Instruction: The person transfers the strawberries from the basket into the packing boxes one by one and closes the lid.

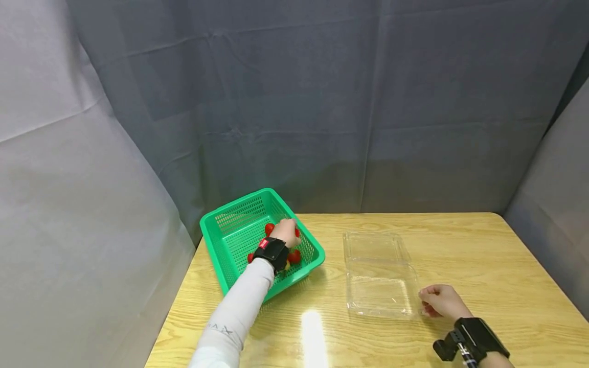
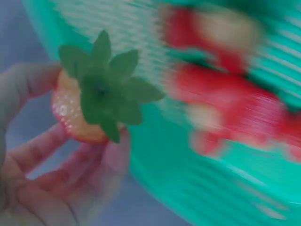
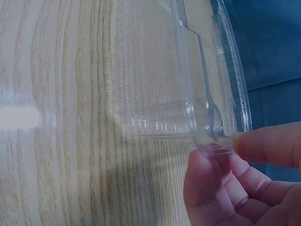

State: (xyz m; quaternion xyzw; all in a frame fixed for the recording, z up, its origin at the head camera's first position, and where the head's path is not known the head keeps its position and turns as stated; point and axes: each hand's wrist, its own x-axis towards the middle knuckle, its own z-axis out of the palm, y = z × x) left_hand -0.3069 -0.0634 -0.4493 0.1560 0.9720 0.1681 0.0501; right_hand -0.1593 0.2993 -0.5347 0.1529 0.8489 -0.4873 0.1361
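Observation:
My left hand is over the green basket in the head view. Close up in the left wrist view, the thumb and fingers of that hand pinch a strawberry with its green leaves facing the camera. Several more strawberries, blurred, lie in the basket beside it. My right hand is at the near right corner of a clear plastic clamshell box, which stands open on the table. In the right wrist view its thumb and fingertips grip the box's rim.
The wooden table has a bright reflection near its front. Grey cloth hangs behind the table, with paler cloth at the left and right sides. A black camera band sits on the right wrist.

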